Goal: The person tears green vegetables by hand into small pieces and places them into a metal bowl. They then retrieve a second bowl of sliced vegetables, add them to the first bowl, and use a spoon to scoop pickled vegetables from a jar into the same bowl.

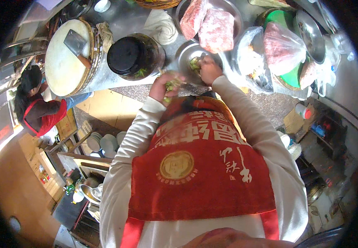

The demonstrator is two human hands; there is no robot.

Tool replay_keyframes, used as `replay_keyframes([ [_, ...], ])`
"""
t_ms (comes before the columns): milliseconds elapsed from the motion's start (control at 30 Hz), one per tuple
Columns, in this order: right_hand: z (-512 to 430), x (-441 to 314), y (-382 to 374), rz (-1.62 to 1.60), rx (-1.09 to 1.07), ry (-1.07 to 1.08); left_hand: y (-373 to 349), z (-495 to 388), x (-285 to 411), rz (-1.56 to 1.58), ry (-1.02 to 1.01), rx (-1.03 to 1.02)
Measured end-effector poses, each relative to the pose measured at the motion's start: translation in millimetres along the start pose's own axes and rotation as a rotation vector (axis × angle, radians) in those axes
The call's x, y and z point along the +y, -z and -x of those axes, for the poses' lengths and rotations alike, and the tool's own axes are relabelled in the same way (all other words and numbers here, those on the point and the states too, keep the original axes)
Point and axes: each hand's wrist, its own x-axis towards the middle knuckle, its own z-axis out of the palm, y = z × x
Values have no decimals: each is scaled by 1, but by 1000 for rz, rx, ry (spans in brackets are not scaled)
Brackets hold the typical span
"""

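Note:
My left hand (166,86) is closed around a bunch of pale green vegetable pieces (174,83), in front of the table edge. Over a steel bowl (186,51), my right hand (209,69) has its fingers bent at more green pieces (194,64); whether it grips any is hard to see. Left of the bowl stands a large clear jar (157,59) with a black lid (123,55) and greens inside. Behind the bowl, large slabs of raw meat (217,29) rest in a wider steel basin (236,18).
A cleaver (75,42) lies on a thick round chopping block (64,66) at the left. A folded white cloth (161,26) is behind the jar. Bagged meat (281,49) and a plastic-lined container (253,62) stand at the right. A person in a red apron (47,119) is at far left.

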Motion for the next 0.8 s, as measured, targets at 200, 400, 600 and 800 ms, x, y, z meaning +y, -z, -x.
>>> replay_keyframes([
  [200, 2, 12, 5, -262, 62, -198, -14, -11, 2, -219, 22, 126],
  [400, 26, -12, 46, -1238, 62, -379, -29, -36, -1, -508, -30, 116],
  [600, 33, -43, 87, -1614, 173, -375, -56, -53, -4, -595, -85, -80],
  [800, 38, -53, 98, -1299, 199, -307, -71, -55, 2, -638, -10, -190],
])
